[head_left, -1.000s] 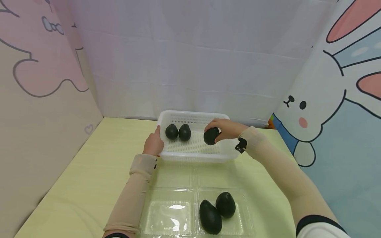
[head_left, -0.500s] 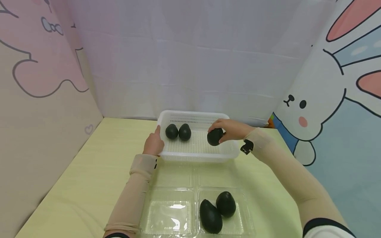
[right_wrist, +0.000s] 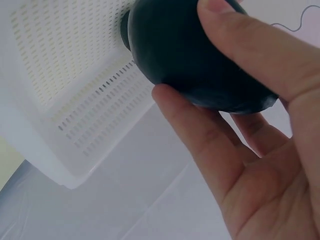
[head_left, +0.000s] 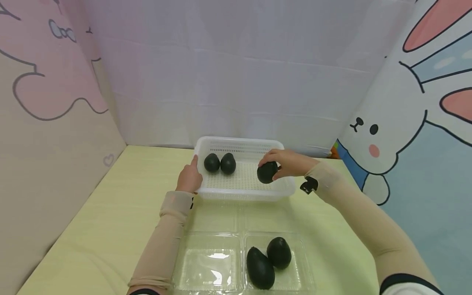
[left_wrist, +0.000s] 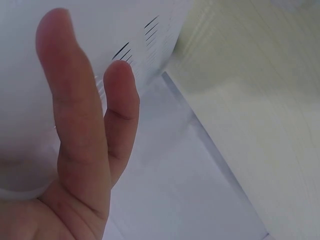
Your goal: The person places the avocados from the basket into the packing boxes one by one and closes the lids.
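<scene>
A dark avocado (head_left: pixel 267 172) is gripped between the thumb and fingers of my right hand (head_left: pixel 289 162), over the right part of a white perforated basket (head_left: pixel 239 192). In the right wrist view this avocado (right_wrist: pixel 185 55) is large and close. Two more avocados (head_left: pixel 212 163) sit side by side in the basket's left half. My left hand (head_left: pixel 189 178) rests against the basket's left side. Its fingers (left_wrist: pixel 77 115) extend along the basket's outer wall in the left wrist view. Two avocados (head_left: pixel 260 268) lie in the near right compartment of a clear plastic container (head_left: pixel 210 262).
The container stands in front of the basket on a pale yellow table (head_left: pixel 121 221). Behind the basket hangs a white curtain (head_left: pixel 236 82). Side panels with cartoon drawings, including a rabbit (head_left: pixel 387 131), border the table left and right.
My right hand has shifted slightly right with the avocado and lowered a little. The left hand, basket and other avocados stay in place.
</scene>
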